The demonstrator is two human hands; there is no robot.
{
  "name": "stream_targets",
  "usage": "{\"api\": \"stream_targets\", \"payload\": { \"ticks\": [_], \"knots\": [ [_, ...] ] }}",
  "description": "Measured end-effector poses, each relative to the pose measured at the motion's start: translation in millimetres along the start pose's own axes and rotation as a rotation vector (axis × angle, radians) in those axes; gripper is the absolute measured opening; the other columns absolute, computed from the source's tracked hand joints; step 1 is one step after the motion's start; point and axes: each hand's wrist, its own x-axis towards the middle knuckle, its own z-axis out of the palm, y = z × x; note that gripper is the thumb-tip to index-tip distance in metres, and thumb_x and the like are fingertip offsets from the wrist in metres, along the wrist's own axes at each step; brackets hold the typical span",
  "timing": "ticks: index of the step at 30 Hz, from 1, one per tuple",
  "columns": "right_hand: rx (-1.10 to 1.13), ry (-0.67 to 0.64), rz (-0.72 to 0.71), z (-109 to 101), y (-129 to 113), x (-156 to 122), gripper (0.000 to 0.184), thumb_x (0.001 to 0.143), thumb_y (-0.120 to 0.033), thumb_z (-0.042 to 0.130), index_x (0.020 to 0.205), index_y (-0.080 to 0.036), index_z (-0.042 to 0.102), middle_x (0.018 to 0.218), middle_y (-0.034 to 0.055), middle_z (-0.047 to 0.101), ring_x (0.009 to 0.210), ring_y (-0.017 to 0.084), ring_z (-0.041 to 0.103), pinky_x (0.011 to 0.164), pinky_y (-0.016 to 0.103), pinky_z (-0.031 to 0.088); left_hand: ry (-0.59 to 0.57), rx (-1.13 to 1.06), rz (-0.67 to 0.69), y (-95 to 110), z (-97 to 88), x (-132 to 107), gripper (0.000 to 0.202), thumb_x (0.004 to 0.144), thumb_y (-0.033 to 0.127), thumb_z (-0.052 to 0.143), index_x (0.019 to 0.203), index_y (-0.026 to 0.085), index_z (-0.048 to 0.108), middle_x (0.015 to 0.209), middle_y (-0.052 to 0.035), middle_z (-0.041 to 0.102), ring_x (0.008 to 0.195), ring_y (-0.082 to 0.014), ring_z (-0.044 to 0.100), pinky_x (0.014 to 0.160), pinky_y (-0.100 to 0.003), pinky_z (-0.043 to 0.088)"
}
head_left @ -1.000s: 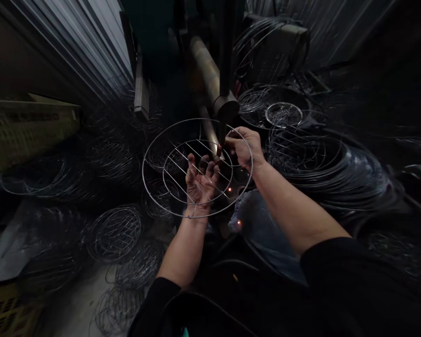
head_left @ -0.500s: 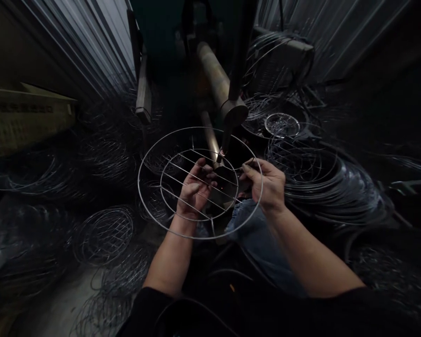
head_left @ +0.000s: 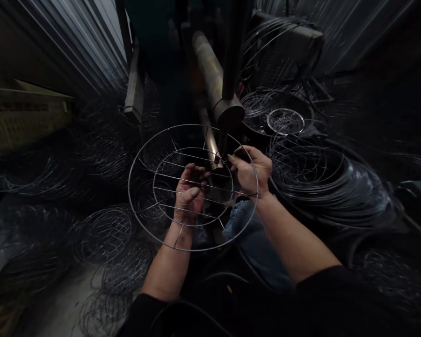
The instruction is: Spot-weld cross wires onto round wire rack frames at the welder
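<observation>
A round wire rack (head_left: 192, 191), with an outer ring, a smaller inner ring and parallel cross wires, is held up tilted in front of me. Several short wire spokes join its two rings. Under the inner ring is my left hand (head_left: 191, 194), palm up, fingers curled around the cross wires and bearing the rack. My right hand (head_left: 250, 171) reaches over the right side of the rack, thumb and forefinger pinched on what looks like a short wire piece (head_left: 226, 160). Its tip is close to the lower metal rod (head_left: 211, 145) of a machine, beside the inner ring.
Above the rack, a thick metal cylinder (head_left: 210, 65) juts out towards me. A big stack of wire rings (head_left: 340, 192) lies to the right, behind it a bowl (head_left: 286, 121) of small metal pieces. More wire racks (head_left: 105, 231) lie left. A yellow crate (head_left: 28, 121) stands far left.
The rack has turned in my left hand and shifted slightly left and down. My right hand has moved left and up, bringing its fingertips nearer the lower rod.
</observation>
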Motion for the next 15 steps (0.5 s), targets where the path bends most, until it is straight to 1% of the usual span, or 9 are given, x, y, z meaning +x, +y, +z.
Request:
{"api": "stream_targets", "payload": {
  "ticks": [4,7,12,15],
  "knots": [
    [-0.056,-0.004,-0.07,1.6,3.2,2.4,0.008,0.066,-0.022,0.071,0.068,-0.021,0.063,0.052,-0.0072,0.052,0.046,0.009,0.048,0.047,0.023,0.04,0.021,0.015,0.016,-0.7,-1.7,0.1,0.061,0.054,0.029,0.088,0.111,0.028,0.066,0.112,-0.0028,0.063,0.102,-0.0192,0.061,0.085,-0.027,0.047],
    [-0.08,-0.023,-0.113,2.8,5.9,4.9,0.007,0.068,-0.021,0.069,0.066,-0.021,0.061,0.055,-0.0068,0.052,0.048,0.009,0.049,0.048,0.023,0.04,0.024,0.014,0.027,0.4,-0.9,1.2,0.06,0.055,0.029,0.088,0.111,0.028,0.066,0.112,-0.0026,0.063,0.103,-0.019,0.061,0.085,-0.027,0.047],
    [-0.07,-0.044,-0.118,4.1,7.4,11.2,0.006,0.069,-0.018,0.066,0.067,-0.02,0.061,0.059,-0.0065,0.053,0.048,0.009,0.049,0.047,0.023,0.038,0.004,-0.026,0.032,2.1,3.3,5.1,0.057,0.056,0.026,0.087,0.11,0.027,0.067,0.11,-0.0017,0.064,0.101,-0.0172,0.062,0.082,-0.024,0.047],
    [-0.066,-0.055,-0.136,4.1,10.8,14.9,0.007,0.069,-0.018,0.067,0.065,-0.02,0.061,0.06,-0.0061,0.053,0.049,0.008,0.049,0.047,0.023,0.037,0.019,-0.016,0.034,2.0,5.2,6.1,0.057,0.056,0.028,0.087,0.109,0.027,0.067,0.111,-0.0019,0.064,0.102,-0.0178,0.061,0.084,-0.025,0.047]
  ]
}}
